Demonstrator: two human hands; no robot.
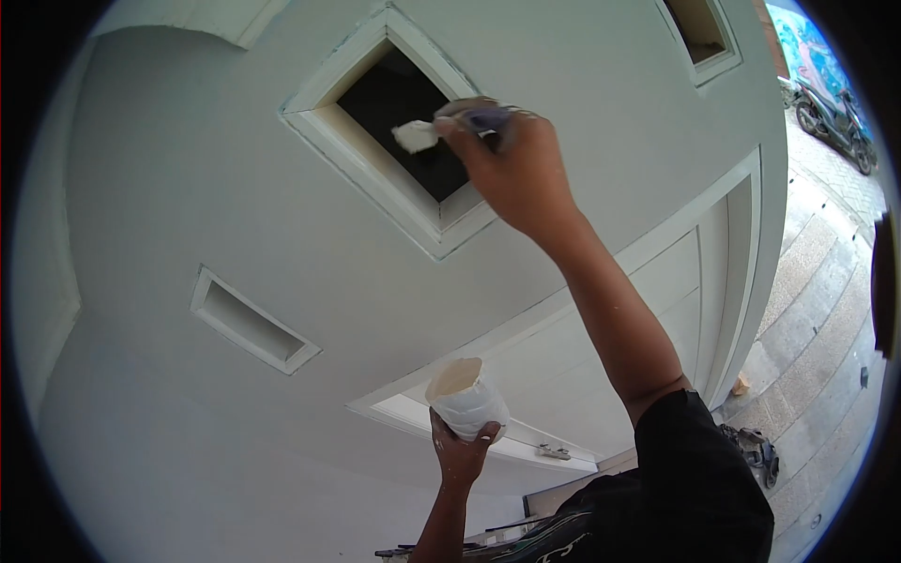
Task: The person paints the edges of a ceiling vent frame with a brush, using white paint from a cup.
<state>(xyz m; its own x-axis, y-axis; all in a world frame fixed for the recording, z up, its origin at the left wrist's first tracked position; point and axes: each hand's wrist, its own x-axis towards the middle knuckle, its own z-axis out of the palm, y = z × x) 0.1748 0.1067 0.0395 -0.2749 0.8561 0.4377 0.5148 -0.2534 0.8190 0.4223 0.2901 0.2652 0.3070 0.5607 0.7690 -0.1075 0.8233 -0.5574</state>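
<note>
My right hand (516, 150) is raised and closed around a paintbrush (416, 137), its bristles coated white and part of its handle hidden by the fingers. The brush overlaps the dark opening of a square window (394, 103) set in the wall, whose white frame (361, 197) surrounds it. Lower down, my left hand (460, 455) grips a white plastic tub (471, 403) from beneath, with the thumb against its side. The tub's cut, uneven rim faces up, and pale smears show inside it.
A small slot-shaped niche (251, 319) with a white frame lies to the left in the grey wall (188, 188). A white door (648, 328) stands below the window. At the right are a paved lane (798, 328) and a parked motorcycle (833, 122).
</note>
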